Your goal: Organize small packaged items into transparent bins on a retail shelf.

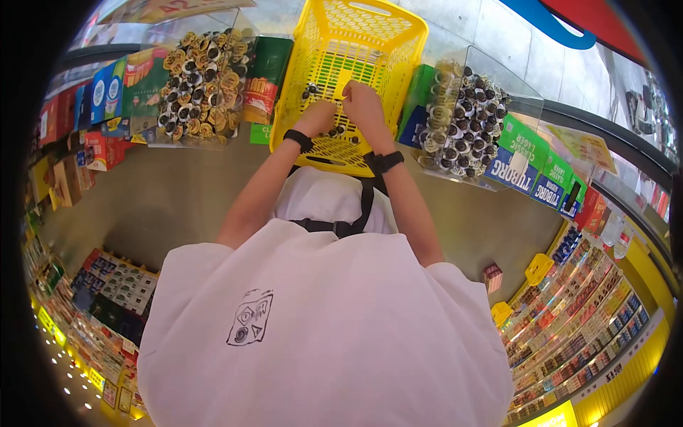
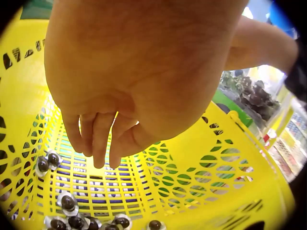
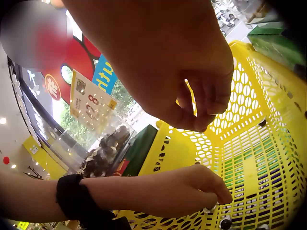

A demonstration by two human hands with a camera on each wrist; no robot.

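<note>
Both hands hang over a yellow perforated plastic basket (image 1: 359,34) in front of the body. The left hand (image 1: 319,117) is inside its near left part; in the left wrist view its fingers (image 2: 101,139) point down, loosely bent, with nothing seen between them. Beside it, the right hand (image 1: 363,107) hangs slightly farther forward, and its fingers (image 3: 217,96) are loosely curled with basket yellow showing through a gap. Several small dark-domed pieces in clear wrapping (image 2: 68,203) lie on the basket floor below the hands.
Clear bins of similar small pieces stand left (image 1: 206,85) and right (image 1: 466,121) of the basket. Green and blue beer cartons (image 1: 512,167) flank the right bin. A price sign (image 3: 91,103) rises above one bin. Stocked shelves (image 1: 583,313) lie behind the person.
</note>
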